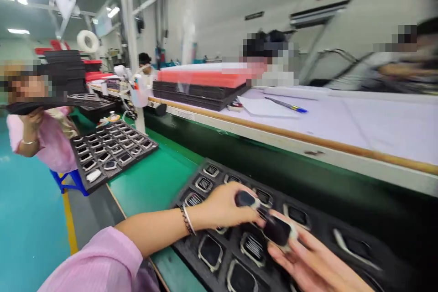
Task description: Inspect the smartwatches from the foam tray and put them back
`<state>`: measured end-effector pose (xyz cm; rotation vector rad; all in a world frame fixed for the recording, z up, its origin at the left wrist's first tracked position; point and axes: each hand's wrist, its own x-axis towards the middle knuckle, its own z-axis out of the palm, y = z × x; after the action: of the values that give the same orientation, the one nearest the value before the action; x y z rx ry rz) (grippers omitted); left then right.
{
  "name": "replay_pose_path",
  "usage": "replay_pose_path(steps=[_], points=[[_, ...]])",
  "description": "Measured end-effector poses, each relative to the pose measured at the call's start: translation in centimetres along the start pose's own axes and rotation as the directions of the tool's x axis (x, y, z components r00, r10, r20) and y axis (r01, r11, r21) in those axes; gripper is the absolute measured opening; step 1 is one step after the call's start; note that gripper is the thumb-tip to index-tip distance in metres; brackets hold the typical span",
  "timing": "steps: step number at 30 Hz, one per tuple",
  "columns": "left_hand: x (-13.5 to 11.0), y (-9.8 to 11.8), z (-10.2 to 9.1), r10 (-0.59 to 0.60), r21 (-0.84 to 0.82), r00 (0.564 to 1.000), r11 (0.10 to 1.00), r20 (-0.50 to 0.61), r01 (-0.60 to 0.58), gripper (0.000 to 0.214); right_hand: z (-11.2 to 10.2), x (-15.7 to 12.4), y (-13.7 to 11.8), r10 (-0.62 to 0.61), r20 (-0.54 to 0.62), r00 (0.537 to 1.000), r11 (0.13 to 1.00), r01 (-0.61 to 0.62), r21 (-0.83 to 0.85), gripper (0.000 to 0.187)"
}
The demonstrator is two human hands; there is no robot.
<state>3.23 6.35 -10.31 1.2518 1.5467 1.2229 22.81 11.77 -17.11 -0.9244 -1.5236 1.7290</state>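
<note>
My left hand (224,207) reaches over a black foam tray (345,255) and pinches a small dark oval part (245,198) between thumb and fingers. My right hand (313,262) lies palm up at the lower right, fingers around a dark square watch-case-like part (278,230) with a pale rim. The two parts nearly touch above the tray. The tray's pockets hold several square metal-framed cases (210,252), some with ribbed inserts. Motion blurs both hands.
A second black tray (112,148) of cases lies further left on the green belt (153,182). A person in pink (44,139) lifts another tray there. Behind a white bench (342,127) with a blue pen and stacked red and black trays (201,84), other people sit.
</note>
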Motion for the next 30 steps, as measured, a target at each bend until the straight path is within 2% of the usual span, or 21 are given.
replay_pose_path(steps=[1,3,5,7,10,14,30], points=[[-0.2,0.1,-0.1,0.058,0.062,0.998,0.996,-0.030,-0.056,0.034,0.8,-0.7,-1.2,0.055,0.049,0.997,0.992,-0.060,0.111,0.055],[-0.4,0.0,-0.1,0.170,0.141,0.985,0.977,-0.039,-0.163,0.037,2.0,-1.4,-3.0,0.023,0.097,0.995,0.963,-0.048,0.264,0.054],[-0.3,-0.4,0.0,0.271,0.190,0.963,0.946,-0.012,-0.264,0.033,2.3,-1.4,-3.8,-0.023,0.146,0.989,0.931,-0.032,0.363,0.051],[-0.2,-0.8,0.1,0.307,0.206,0.952,0.930,0.016,-0.303,0.035,2.2,-1.3,-3.8,-0.057,0.193,0.979,0.909,-0.029,0.415,0.049],[-0.4,-1.0,0.3,0.303,0.196,0.953,0.933,0.030,-0.303,0.036,1.9,-1.2,-3.5,-0.092,0.217,0.972,0.883,-0.021,0.469,0.050],[-0.6,-0.6,0.3,0.249,0.192,0.969,0.950,-0.001,-0.244,0.038,1.8,-1.1,-3.6,-0.093,0.235,0.967,0.857,-0.043,0.514,0.050],[-0.8,-0.6,0.4,0.234,0.155,0.972,0.960,0.018,-0.234,0.040,1.6,-1.3,-3.7,-0.081,0.282,0.956,0.846,-0.083,0.526,0.046]])
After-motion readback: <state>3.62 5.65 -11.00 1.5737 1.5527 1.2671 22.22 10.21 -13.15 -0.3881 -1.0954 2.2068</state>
